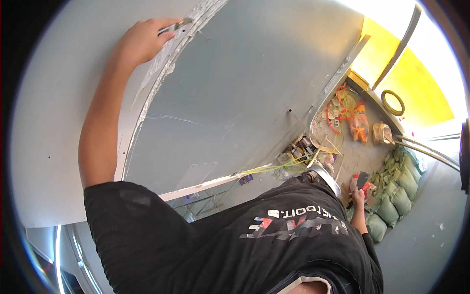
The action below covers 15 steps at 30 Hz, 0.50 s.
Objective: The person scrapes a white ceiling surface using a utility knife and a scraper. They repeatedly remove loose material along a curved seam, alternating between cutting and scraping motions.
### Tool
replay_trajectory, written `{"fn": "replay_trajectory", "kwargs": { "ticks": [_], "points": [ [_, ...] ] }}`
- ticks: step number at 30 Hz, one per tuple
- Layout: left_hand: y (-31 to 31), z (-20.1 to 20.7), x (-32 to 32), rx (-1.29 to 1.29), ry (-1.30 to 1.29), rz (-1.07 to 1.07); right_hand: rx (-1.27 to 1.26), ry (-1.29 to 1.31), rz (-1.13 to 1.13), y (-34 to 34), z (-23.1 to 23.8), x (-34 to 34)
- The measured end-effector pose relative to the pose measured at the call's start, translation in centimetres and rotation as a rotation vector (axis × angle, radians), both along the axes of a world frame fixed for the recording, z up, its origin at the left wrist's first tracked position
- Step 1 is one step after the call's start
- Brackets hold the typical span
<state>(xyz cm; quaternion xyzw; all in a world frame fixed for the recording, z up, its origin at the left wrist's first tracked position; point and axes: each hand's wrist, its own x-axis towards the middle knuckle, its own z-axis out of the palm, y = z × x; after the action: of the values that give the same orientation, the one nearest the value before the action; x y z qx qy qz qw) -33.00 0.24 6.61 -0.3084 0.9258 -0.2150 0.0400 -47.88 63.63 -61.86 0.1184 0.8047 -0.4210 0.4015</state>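
Raised at the upper left, my left hand point(143, 41) is closed around a small putty knife point(182, 23). Its blade lies at the white plastered seam point(164, 68) along the edge of a grey wall panel point(240, 93). White filler is smeared along this seam, with a rough, lumpy edge. Low at the right, my right hand point(359, 197) grips a flat, dark grey scraper point(363, 180), blade upward. Something red and white shows just behind that hand, too small to make out.
Green filled sacks point(399, 196) are stacked at the right wall. Beyond lie an orange-printed plastic bag point(359, 123), red hose point(332, 120) and rubble on the floor. A yellow ring point(392, 102) rests by the yellow panel point(421, 73). Clutter point(299, 148) lines the grey panel's foot.
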Motion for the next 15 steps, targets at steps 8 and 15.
{"fn": "replay_trajectory", "kwargs": {
  "ticks": [8,15],
  "points": [
    [4.5,3.8,-0.5,0.062,-0.169,0.097,0.045,0.013,-0.014,0.2,0.7,-1.8],
    [-0.1,2.8,-3.2,0.108,-0.123,-0.089,-0.096,0.059,-0.098,0.9,-0.9,-3.2]
  ]
}}
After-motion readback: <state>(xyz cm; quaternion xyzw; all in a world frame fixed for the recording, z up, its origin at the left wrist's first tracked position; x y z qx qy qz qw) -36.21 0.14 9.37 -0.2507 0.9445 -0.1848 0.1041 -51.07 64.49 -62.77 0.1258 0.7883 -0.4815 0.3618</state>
